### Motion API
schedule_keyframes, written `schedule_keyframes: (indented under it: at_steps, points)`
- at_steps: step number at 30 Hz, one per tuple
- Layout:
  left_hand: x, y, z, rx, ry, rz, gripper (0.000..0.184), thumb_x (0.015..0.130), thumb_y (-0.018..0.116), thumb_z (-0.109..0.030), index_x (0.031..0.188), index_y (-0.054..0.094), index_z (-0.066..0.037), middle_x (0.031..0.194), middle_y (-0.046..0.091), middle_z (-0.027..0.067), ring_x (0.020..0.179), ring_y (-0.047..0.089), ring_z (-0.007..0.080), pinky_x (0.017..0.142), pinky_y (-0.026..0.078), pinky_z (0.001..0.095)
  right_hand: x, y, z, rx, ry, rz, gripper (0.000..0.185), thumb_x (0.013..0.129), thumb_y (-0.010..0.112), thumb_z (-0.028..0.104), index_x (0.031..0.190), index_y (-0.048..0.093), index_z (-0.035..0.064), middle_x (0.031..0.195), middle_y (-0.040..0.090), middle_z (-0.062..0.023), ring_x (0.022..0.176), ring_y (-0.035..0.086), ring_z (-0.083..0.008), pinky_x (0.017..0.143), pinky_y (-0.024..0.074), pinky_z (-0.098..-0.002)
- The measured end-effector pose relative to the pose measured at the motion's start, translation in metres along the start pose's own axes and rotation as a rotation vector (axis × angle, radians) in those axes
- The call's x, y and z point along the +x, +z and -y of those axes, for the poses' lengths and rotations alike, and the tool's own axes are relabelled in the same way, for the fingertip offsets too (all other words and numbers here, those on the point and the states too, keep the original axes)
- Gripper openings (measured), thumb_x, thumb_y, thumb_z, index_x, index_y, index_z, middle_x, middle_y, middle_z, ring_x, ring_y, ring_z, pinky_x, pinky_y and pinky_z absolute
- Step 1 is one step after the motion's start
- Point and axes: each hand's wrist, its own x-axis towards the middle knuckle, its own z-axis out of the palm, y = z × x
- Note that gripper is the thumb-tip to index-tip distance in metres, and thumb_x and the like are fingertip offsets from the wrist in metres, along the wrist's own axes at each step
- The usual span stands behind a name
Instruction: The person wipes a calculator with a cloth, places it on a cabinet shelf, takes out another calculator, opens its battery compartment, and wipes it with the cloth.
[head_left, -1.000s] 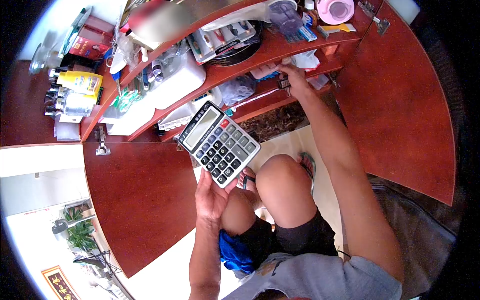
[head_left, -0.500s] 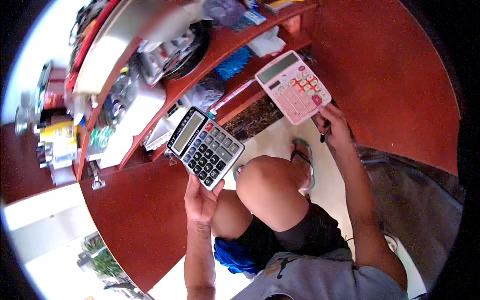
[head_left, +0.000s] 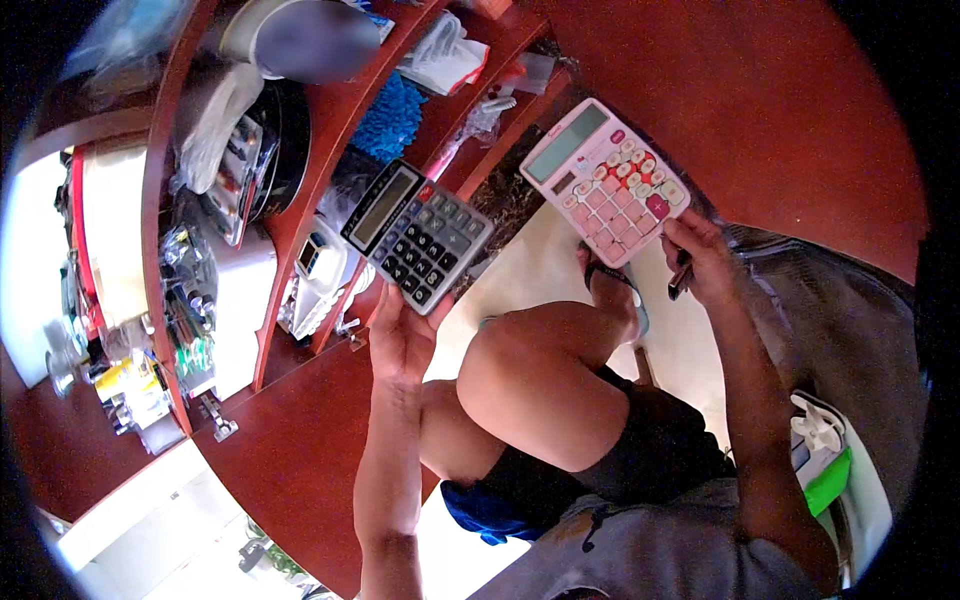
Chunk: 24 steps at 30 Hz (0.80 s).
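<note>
My left hand (head_left: pixel 402 335) is closed around the lower end of a silver-and-black calculator (head_left: pixel 452 238), its keys and display facing up at me. A pink-and-white calculator (head_left: pixel 600 215) with red and cream round keys is gripped at its lower right corner by my right hand (head_left: pixel 705 255). A small dark object (head_left: pixel 680 278) also sits at the fingers of the right hand; its kind is unclear. Both calculators are raised above my knees, side by side and apart from each other.
Left of my hands stands a red-brown cabinet with open shelves (head_left: pixel 335 130), holding a blue fluffy cloth (head_left: pixel 388 118), plastic bags (head_left: pixel 440 55) and a white device (head_left: pixel 322 260). A cabinet door (head_left: pixel 290 440) hangs open nearby. On the right lies dark sheeting (head_left: pixel 830 310).
The view has turned, so the shelves sit further left and a white item with a green part shows at right. Both hands keep their calculators; the left one appears higher in view.
</note>
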Motion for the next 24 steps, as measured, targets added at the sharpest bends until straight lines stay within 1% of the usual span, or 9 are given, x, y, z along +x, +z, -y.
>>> schedule_keyframes:
  at_steps: [1,3,4,7,10,12,14,19,24]
  points:
    - [0.006,0.007,0.002,-0.027,-0.009,0.023,0.04,0.105,0.055,-0.022,0.141,0.05,-0.007,0.136,0.062,0.0161,0.122,0.063,0.033,0.099,0.059,0.0507,-0.002,0.002,0.004,0.008,0.008,-0.003,0.023,0.1,0.063,0.019,0.117,0.066,0.0055,0.072,0.053,0.0053,0.057,0.045,-0.0049,0.049,0.0319,-0.0208]
    - [0.023,0.009,-0.001,-0.085,-0.068,0.045,0.04,0.104,0.056,-0.021,0.141,0.05,-0.008,0.138,0.06,0.0166,0.125,0.062,0.0338,0.099,0.058,0.0517,-0.006,0.01,0.021,0.011,0.051,0.001,0.017,0.096,0.069,0.023,0.106,0.068,0.009,0.069,0.054,0.0041,0.056,0.047,-0.0054,0.051,0.0351,-0.0216]
    - [0.03,0.013,0.001,-0.09,-0.065,0.095,0.04,0.104,0.056,-0.021,0.141,0.051,-0.007,0.138,0.06,0.0165,0.124,0.062,0.0342,0.1,0.057,0.0531,-0.005,0.009,0.02,0.023,0.066,-0.001,0.017,0.096,0.069,0.023,0.106,0.068,0.009,0.069,0.054,0.0041,0.056,0.047,-0.0054,0.051,0.0351,-0.0216]
    - [0.047,0.015,0.006,-0.024,-0.001,0.083,0.038,0.104,0.055,-0.023,0.138,0.053,-0.006,0.137,0.061,0.0161,0.123,0.063,0.0338,0.098,0.059,0.0525,-0.001,0.011,0.021,-0.007,0.013,0.005,0.018,0.097,0.068,0.022,0.109,0.068,0.0075,0.07,0.055,0.0044,0.058,0.046,-0.0051,0.053,0.0352,-0.0208]
    - [0.056,0.017,0.006,-0.063,-0.043,0.084,0.038,0.104,0.055,-0.024,0.137,0.053,-0.006,0.136,0.062,0.0157,0.123,0.063,0.0334,0.098,0.059,0.0526,0.002,0.007,0.012,0.052,0.035,-0.056,0.019,0.097,0.068,0.022,0.11,0.067,0.0069,0.07,0.055,0.0042,0.058,0.047,-0.0053,0.053,0.0349,-0.021]
    - [0.06,0.016,0.008,0.001,-0.01,0.061,0.039,0.105,0.054,-0.027,0.138,0.053,-0.006,0.136,0.061,0.0161,0.123,0.063,0.0333,0.098,0.059,0.0515,0.001,0.004,0.013,0.014,0.063,-0.028,0.019,0.097,0.068,0.022,0.108,0.067,0.007,0.07,0.054,0.004,0.059,0.047,-0.0058,0.053,0.0349,-0.0212]
    - [0.064,0.014,0.009,-0.056,-0.035,0.117,0.039,0.106,0.053,-0.027,0.138,0.052,-0.005,0.135,0.062,0.0167,0.122,0.063,0.0334,0.098,0.059,0.0505,0.006,-0.001,0.007,-0.018,0.027,-0.016,0.017,0.097,0.067,0.022,0.106,0.067,0.008,0.069,0.053,0.0042,0.058,0.046,-0.0056,0.051,0.0339,-0.0209]
    - [0.07,0.014,0.01,-0.029,-0.04,0.067,0.039,0.106,0.053,-0.024,0.139,0.052,-0.005,0.135,0.062,0.017,0.123,0.063,0.0331,0.098,0.06,0.0511,-0.002,0.002,0.0,0.017,0.088,-0.062,0.014,0.097,0.068,0.021,0.104,0.064,0.0088,0.071,0.055,0.0039,0.058,0.048,-0.0057,0.05,0.0358,-0.0215]
    - [0.077,0.006,0.007,-0.209,-0.079,0.152,0.039,0.105,0.053,-0.023,0.14,0.052,-0.005,0.138,0.061,0.0165,0.126,0.061,0.0345,0.101,0.058,0.0529,-0.005,0.001,-0.004,0.005,0.092,-0.074,0.012,0.097,0.068,0.02,0.101,0.063,0.0093,0.072,0.055,0.0033,0.058,0.048,-0.006,0.05,0.0359,-0.0216]
